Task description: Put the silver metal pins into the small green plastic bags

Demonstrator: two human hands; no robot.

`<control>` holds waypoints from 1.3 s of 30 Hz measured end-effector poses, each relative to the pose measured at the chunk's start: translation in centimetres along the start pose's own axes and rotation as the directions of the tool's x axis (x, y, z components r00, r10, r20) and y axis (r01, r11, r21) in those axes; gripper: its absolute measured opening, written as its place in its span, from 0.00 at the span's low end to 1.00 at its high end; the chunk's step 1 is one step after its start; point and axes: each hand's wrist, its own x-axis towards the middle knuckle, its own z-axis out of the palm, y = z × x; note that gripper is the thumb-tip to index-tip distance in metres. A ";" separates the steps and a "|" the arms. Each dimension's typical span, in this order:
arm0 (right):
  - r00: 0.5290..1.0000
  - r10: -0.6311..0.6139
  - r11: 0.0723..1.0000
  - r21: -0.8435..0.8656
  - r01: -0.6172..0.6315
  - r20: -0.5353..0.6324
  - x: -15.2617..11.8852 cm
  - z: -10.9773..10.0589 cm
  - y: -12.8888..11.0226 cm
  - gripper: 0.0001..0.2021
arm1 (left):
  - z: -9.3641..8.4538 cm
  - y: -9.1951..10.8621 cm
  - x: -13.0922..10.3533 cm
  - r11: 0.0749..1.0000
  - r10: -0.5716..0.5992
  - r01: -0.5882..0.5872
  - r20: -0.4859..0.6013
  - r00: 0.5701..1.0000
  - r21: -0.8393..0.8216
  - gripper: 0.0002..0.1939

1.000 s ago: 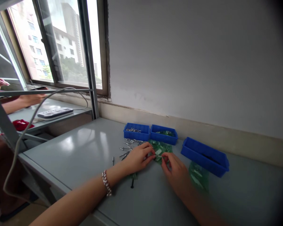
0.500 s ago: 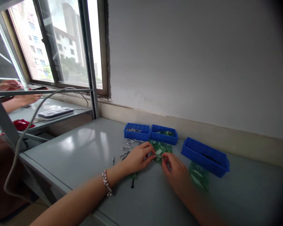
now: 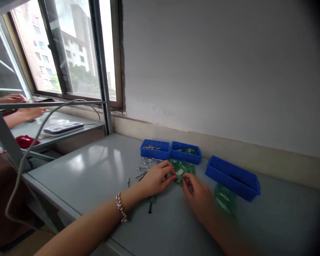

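A thin, silvery metal pin [image 3: 179,176] spans the gap between my two hands, pinched at both ends. My left hand [image 3: 157,179] has its thumb and fingertips closed on one end, and my right hand [image 3: 198,193] closes on the other. Just behind the fingertips lies a green plastic bag [image 3: 186,166]. Loose metal pins [image 3: 141,168] with thicker ends are scattered beyond my left hand, which covers part of them. One pin [image 3: 128,182] stands apart to the left. Near my left wrist, a black screw-like piece [image 3: 150,208] lies beside some green plastic.
Along the wall sit three blue bins: one with metal pins [image 3: 160,153], one with green plastic [image 3: 186,156], one with dark pieces [image 3: 226,183]. Another green bag [image 3: 225,201] lies right of my right hand. Past the metal rack post [image 3: 102,71], another person's hands [image 3: 29,113] show.
Both hands stay in almost the same place with the pin between them. Only a very slight shift of the fingertips and pin shows.
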 end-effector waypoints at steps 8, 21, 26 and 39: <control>0.999 0.041 0.999 -0.026 -0.041 0.028 -0.1 0.0 -0.1 0.10 | -2.9 -5.4 0.8 0.971 -0.206 0.234 -0.338 0.918 0.043 0.10; 0.998 0.020 0.999 -0.032 -0.018 0.065 -0.4 0.4 0.0 0.11 | -4.4 -12.2 -0.2 0.834 -0.443 0.551 -0.549 0.709 0.038 0.11; 0.997 0.024 0.999 -0.034 -0.021 0.070 -0.4 0.5 0.0 0.11 | -4.1 -12.2 -0.1 0.848 -0.438 0.529 -0.527 0.728 0.026 0.09; 0.992 0.032 0.999 -0.004 -0.032 0.119 -0.4 0.4 0.1 0.12 | -6.4 -10.4 0.4 0.532 -0.737 0.190 -0.341 0.583 -0.825 0.19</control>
